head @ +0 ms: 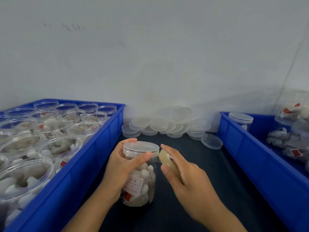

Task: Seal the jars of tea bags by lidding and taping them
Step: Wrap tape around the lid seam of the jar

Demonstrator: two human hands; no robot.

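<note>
A clear plastic jar (pixel 142 181) full of white tea bags stands on the dark table in front of me, with a clear lid (pixel 141 147) on top. My left hand (pixel 122 168) grips the jar just under the lid, thumb pressing across its front. My right hand (pixel 182 176) holds a yellowish roll of clear tape (pixel 164 160) right beside the lid's right edge. A short strip of tape runs from the roll to the jar under my left thumb.
A blue crate (pixel 93 156) on the left holds several open jars of tea bags. A second blue crate (pixel 250 148) on the right holds lidded jars, some lying down. A pile of loose clear lids (pixel 167 124) sits against the wall between them.
</note>
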